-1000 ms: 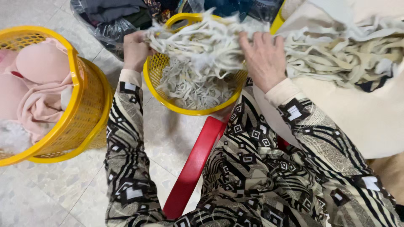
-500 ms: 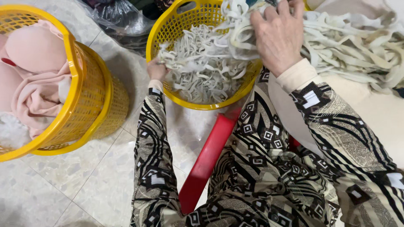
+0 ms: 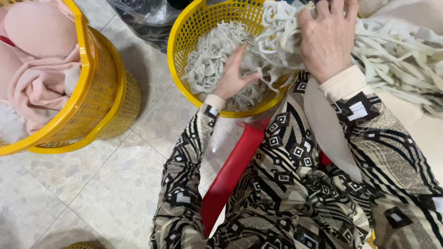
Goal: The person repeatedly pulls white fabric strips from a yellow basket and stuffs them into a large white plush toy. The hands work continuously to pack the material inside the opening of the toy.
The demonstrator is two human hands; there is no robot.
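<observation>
A dark, crinkled plastic bag (image 3: 147, 18) sits at the top edge, behind the baskets; unlabelled.

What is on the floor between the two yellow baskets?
In the head view, only bare speckled floor tile lies between the basket of pink cloth and the basket of white strips. Farther back, a dark plastic bag fills the gap.

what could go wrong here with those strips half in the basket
The white fabric strips drape over the yellow basket's rim under the right hand, so a tug might drag loops out onto the tiled floor. The left hand presses inside the tangle; fingers could snag. The basket sits against the red stool and might tip.
</observation>
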